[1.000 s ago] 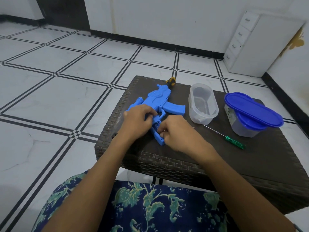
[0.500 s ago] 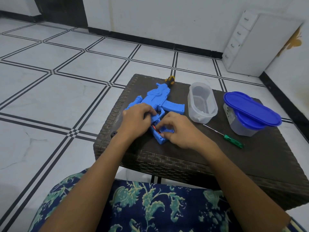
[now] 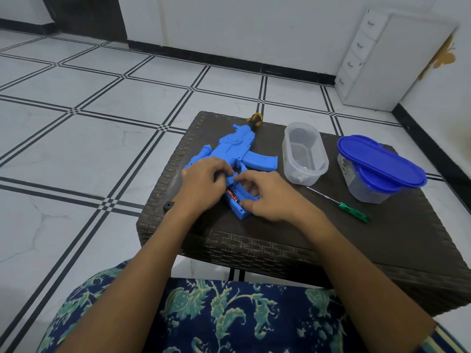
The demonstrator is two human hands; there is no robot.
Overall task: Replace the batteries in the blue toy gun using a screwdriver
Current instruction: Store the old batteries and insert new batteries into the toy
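The blue toy gun (image 3: pixel 237 151) lies flat on the dark wicker table (image 3: pixel 382 240), its grip end pointing toward me. My left hand (image 3: pixel 204 182) presses on the gun's rear body. My right hand (image 3: pixel 265 197) grips the blue battery cover (image 3: pixel 246 193) at the grip, which is lifted partly open. A red and black battery (image 3: pixel 232 194) shows in the opened compartment. A thin green-handled screwdriver (image 3: pixel 353 212) lies on the table to the right of my right hand, untouched.
An open clear tub (image 3: pixel 304 154) stands right of the gun. A clear tub with blue lids (image 3: pixel 379 164) sits further right. A yellow and black screwdriver handle (image 3: pixel 254 119) pokes out behind the gun. A small black part (image 3: pixel 168 205) rests at the table's left edge.
My right hand has shifted right and lifted the cover, exposing the battery in the compartment. My left hand has stayed on the gun.
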